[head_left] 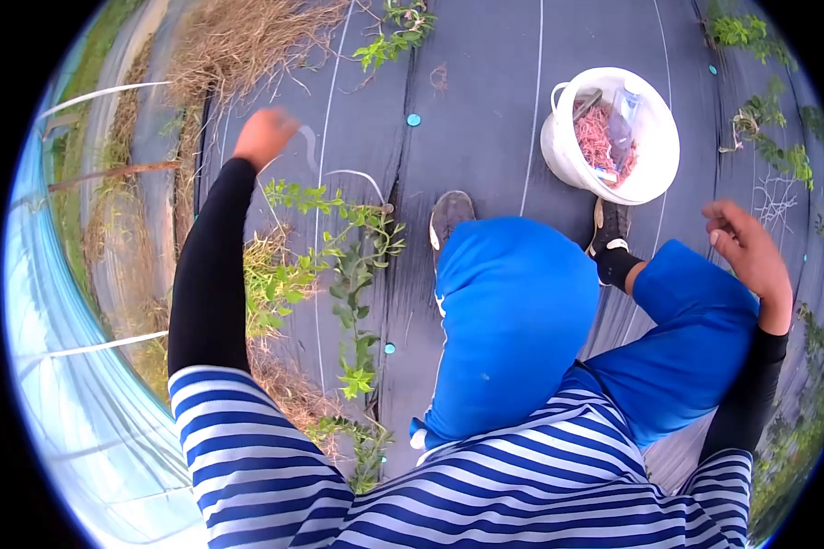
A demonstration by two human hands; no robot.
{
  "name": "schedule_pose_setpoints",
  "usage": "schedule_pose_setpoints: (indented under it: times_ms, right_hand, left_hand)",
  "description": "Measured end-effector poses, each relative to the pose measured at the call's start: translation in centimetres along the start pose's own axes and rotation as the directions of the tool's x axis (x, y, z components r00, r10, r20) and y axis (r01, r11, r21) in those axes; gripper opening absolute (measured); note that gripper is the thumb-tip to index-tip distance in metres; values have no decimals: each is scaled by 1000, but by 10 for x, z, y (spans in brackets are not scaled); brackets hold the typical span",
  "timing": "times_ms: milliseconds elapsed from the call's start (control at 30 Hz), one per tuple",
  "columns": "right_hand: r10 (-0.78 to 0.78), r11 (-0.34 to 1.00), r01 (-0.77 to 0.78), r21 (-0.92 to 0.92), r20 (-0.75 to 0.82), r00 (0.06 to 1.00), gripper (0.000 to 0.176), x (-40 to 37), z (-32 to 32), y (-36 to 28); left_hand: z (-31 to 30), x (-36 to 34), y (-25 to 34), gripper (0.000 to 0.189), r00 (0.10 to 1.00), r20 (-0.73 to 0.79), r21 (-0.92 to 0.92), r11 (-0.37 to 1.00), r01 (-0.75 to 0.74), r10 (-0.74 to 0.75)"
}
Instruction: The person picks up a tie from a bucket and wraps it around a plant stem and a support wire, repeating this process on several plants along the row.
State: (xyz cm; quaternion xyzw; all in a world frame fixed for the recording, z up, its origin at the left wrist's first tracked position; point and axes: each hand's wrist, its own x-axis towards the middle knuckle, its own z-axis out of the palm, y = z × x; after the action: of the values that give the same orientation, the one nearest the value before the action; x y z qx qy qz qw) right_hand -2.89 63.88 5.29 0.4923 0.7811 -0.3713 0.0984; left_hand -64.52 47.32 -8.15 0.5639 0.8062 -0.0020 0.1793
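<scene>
My left hand [267, 137] is stretched out over the black ground sheet, above a leafy plant [348, 274]. Its fingers are smeared by motion, so what they hold, if anything, cannot be made out. Just beside it is a blurred pale curved strip [309, 146]. A thin white band [357, 174] arches down to the base of the plant. My right hand [751, 256] hovers by my right knee, fingers loosely bent and apart, with nothing in it. Ahead of my feet stands a white bucket [563, 137] holding pinkish-red strips [595, 133] and a clear plastic bottle [624, 114].
Black ground sheet [476, 101] with white lines and teal round pegs [414, 120] covers the ground. Dry straw [238, 46] lies at the upper left. More plants [760, 119] grow on the right. Pale plastic film [73, 430] and hoops run along the left.
</scene>
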Motion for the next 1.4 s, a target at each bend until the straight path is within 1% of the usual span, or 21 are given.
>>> schedule_pose_setpoints:
  times_ms: [67,100,200,233,300,333,367,400,433,500,567,667,733,833,933,1000,1133,1233,1300,1367,1400]
  right_hand:
    - [-25,1000,25,0,-11,1000,27,-2,0,-4]
    - [-35,999,35,5,-19,999,27,-4,0,-6]
    - [-90,996,90,-10,-51,995,27,-9,2,-11]
    - [-103,995,102,-10,-54,993,27,-12,2,-13]
    - [-110,994,110,-6,-65,992,27,-19,4,-19]
    - [-112,994,112,-1,-72,991,27,-22,4,-19]
    - [-158,987,158,-3,-64,985,27,-25,5,-19]
    - [-205,979,205,-5,-51,978,27,-27,5,-17]
    - [-206,979,206,-5,-48,977,27,-29,6,-13]
    - [-216,976,216,-14,-28,976,27,-30,7,-9]
    - [-227,973,226,-35,-12,974,28,-28,5,-2]
    - [-258,965,257,-48,-17,966,28,-26,6,13]
    - [-286,958,284,-39,-39,958,29,-28,6,15]
    - [-241,970,240,-29,-39,970,29,-33,6,16]
    - [-258,966,258,-13,-64,964,29,-35,7,21]
    - [-214,976,212,-51,-29,976,29,-40,7,20]
    - [-207,978,206,-31,-52,977,29,-42,9,27]
    - [-198,980,197,-30,-45,979,28,-42,8,27]
    - [-195,980,192,-47,-54,979,28,-40,8,24]
    - [-210,977,206,-62,-51,976,27,-37,9,21]
    - [-217,975,213,-71,-59,974,27,-35,8,17]
  left_hand:
    - [10,30,53,32,982,-97,140,979,-147,162]
    - [13,34,91,31,995,-28,108,990,-94,98]
    - [48,7,197,20,996,-83,203,979,35,-19]
    - [61,-21,221,16,980,-199,179,984,25,11]
    - [88,-82,239,18,958,-288,11,1000,4,-1]
    - [88,-117,252,19,961,-222,-88,985,148,-164]
    - [104,-150,254,18,934,-290,-164,972,167,-209]
    - [108,-182,261,17,916,-249,-207,942,266,-313]
    - [119,-214,265,16,899,-233,-266,913,308,-371]
    - [144,-268,265,16,872,-270,-344,887,309,-409]
    - [166,-309,259,14,866,-282,-341,887,312,-413]
    - [174,-338,251,13,861,-311,-329,896,300,-402]
    - [172,-348,252,13,860,-337,-320,906,278,-383]
    - [170,-354,254,12,882,-338,-267,932,245,-329]
    - [172,-363,255,12,897,-300,-243,935,257,-325]
    - [173,-373,254,13,899,-299,-286,929,234,-319]
    - [172,-381,253,11,889,-289,-312,913,263,-355]
    - [172,-373,258,12,862,-352,-384,896,222,-364]
    - [171,-352,270,14,855,-335,-539,825,171,-396]
    - [151,-317,285,15,857,-363,-602,794,83,-365]
    - [139,-297,293,17,844,-318,-693,713,103,-431]
